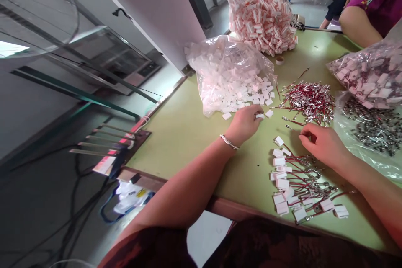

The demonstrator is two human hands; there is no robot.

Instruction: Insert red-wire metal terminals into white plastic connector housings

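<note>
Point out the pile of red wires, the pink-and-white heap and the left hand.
Pile of red wires (pixel 310 102): head view, middle of the pile.
Pink-and-white heap (pixel 261 19): head view, middle of its front.
Left hand (pixel 243 124): head view, back of hand.

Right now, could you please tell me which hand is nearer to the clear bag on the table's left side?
Left: the left hand is just in front of the bag; the right hand is farther away, off to its right.
</note>
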